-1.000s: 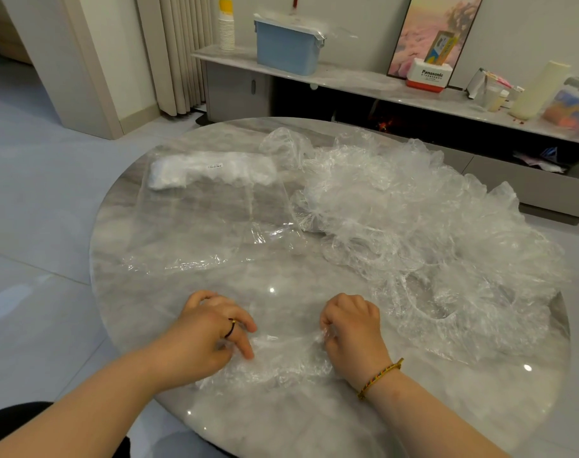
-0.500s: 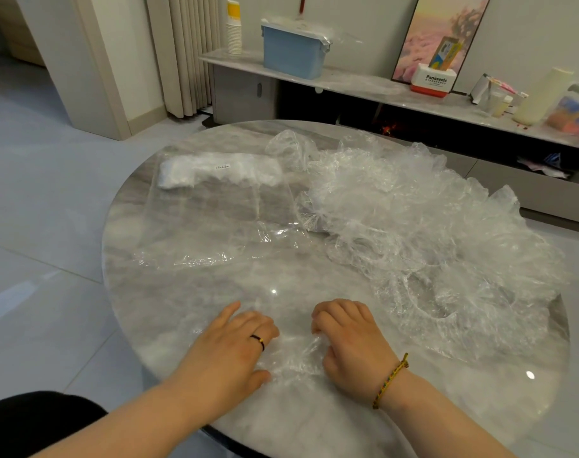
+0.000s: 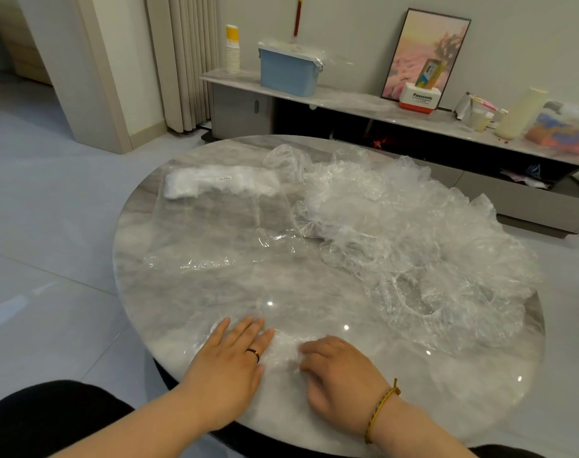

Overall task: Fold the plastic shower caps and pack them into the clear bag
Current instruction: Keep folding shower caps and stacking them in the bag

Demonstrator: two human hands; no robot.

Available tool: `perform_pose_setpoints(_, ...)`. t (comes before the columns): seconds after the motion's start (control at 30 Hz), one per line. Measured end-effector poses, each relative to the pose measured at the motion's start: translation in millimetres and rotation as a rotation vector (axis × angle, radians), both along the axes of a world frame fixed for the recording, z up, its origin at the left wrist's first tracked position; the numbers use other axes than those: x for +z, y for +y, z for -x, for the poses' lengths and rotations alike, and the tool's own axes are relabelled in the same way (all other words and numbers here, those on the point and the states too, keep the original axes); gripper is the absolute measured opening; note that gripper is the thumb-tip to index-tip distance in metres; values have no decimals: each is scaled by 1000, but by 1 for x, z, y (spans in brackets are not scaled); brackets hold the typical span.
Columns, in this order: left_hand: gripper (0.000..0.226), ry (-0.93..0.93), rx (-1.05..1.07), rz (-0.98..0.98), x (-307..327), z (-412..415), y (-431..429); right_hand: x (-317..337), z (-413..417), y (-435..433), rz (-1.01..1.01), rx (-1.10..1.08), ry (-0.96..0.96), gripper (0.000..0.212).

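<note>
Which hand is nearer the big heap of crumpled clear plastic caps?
Right. The right hand rests just left of the crumpled clear cap heap; the left hand lies further left.

Can't tell fold state of shower cap (image 3: pixel 283 350), mostly covered by left hand (image 3: pixel 230 361) & right hand (image 3: pixel 339 375), nearly lost vs. pale desk (image 3: pixel 182 292); unclear if pinched by curled right fingers (image 3: pixel 309 350). Can't read small label (image 3: pixel 224 177) on white stack (image 3: pixel 195 186) inside clear bag (image 3: pixel 215 226), too tiny. Can't identify blurred colourful bundle (image 3: pixel 562 133) on shelf (image 3: pixel 347 100), cut by right edge.
</note>
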State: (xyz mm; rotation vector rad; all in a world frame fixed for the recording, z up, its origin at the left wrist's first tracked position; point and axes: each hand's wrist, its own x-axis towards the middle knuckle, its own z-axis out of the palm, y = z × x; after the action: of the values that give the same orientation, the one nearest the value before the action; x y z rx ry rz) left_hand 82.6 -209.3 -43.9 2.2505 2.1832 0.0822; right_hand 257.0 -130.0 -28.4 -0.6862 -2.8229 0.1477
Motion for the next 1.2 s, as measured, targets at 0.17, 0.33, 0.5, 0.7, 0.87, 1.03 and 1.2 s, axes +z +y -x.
perform_pose_setpoints(0.17, 143, 12, 17, 16, 4, -8, 0, 6, 20, -13, 127, -387, 146, 38)
perform_pose_setpoints(0.33, 78, -57, 79, 92, -11, -8, -3, 0, 42, -21, 188, -596, -16, 77)
perform_pose_setpoints(0.5, 62, -36, 30, 158, -18, -4, -3, -2, 40, -10, 373, -505, -211, 111)
perform_pose_setpoints(0.7, 76, -31, 53, 140, -19, -7, 3, -3, 35, -7, 345, -438, -272, 109)
perform_pose_setpoints(0.87, 132, -180, 165, 62, -1, -1, 6, 6, 29, 4, 428, -388, -262, 67)
perform_pose_setpoints(1.03, 59, -372, 364, -176, 14, 23, 16, 23, 5, 27, 426, -364, -307, 52)
perform_pose_setpoints(1.2, 29, -365, 365, -7, 17, 26, 23, 38, -5, 34, 224, -584, -324, 56)
